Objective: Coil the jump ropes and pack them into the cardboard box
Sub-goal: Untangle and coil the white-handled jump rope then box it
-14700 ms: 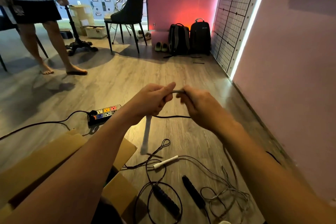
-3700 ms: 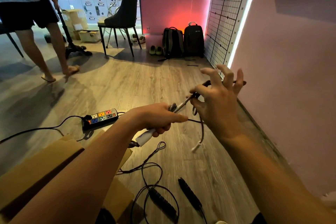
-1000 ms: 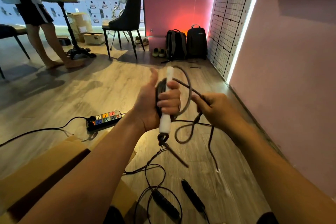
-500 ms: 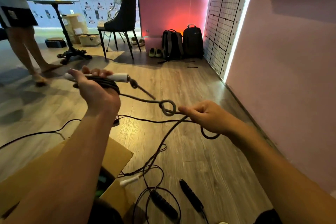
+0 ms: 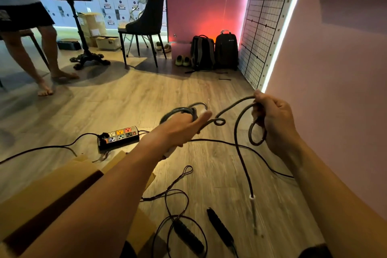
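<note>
My left hand [image 5: 182, 126] grips a bundle of grey jump rope coils together with the rope's white handle. The grey rope [image 5: 237, 142] runs right through a small kink to my right hand [image 5: 274, 119], which pinches a loop of it near the pink wall. The rope's free end hangs down to a second white handle [image 5: 253, 213] just above the floor. A black-handled jump rope [image 5: 219, 227] lies loose on the floor in front of me. The open cardboard box [image 5: 52, 190] sits at lower left under my left arm.
A power strip [image 5: 119, 137] with a black cable lies on the wood floor ahead. A pink wall [image 5: 335, 90] stands close on the right. Farther back are a black chair [image 5: 146, 25], two backpacks [image 5: 213, 51], a pedestal table and a standing person [image 5: 27, 27].
My left hand swung back from the left toward the middle with the coils. My right hand rose and drew a new loop; the free white handle lifted off the floor and now dangles.
</note>
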